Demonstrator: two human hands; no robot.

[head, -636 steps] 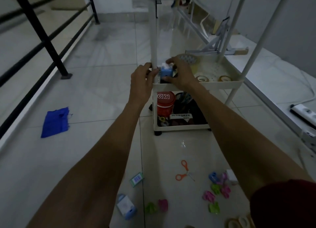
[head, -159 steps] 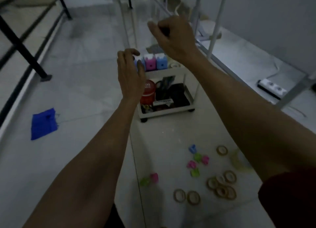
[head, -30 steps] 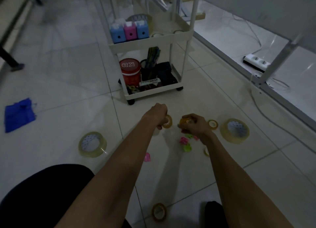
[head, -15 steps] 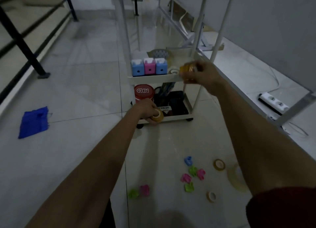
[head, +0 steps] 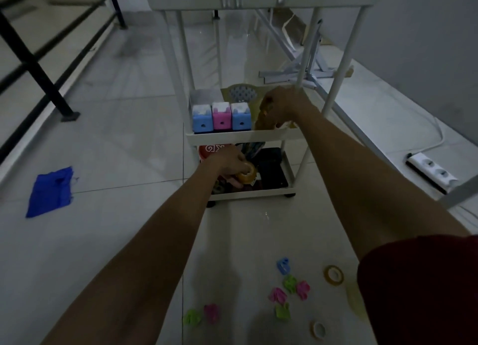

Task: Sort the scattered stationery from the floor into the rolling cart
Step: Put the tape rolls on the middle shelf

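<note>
Floor tile (head: 129, 142), pale and glossy, fills most of my feed; on it stands the white rolling cart (head: 243, 135), straight ahead of both hands; a black railing (head: 38, 73) runs far to the left of the left fingers; a blue cloth (head: 49, 192) lies flat on the tile well left of them, and a white power strip (head: 429, 172) lies well right of the right fingers. I see the right hand (head: 284, 106) over the cart's middle shelf, fingers curled down around a yellowish bundle (head: 266, 114) that looks like tape, too blurred for me to count; just left of those fingers three small boxes stand in a row: a blue box (head: 201, 119), a pink box (head: 221, 118) and a second blue box (head: 241, 117). The left hand (head: 226, 163) is lower, in front of the bottom shelf, fingers wrapped round one amber tape roll (head: 247, 175); a red tub (head: 210, 149) sits just behind its knuckles. Nearer me than either hand, loose on the tile, lie a cluster of clips (head: 289, 284) in blue, green and pink; a green and pink pair (head: 201, 315) to their left; one thin tape ring (head: 333, 274); a smaller ring (head: 318, 329).
</note>
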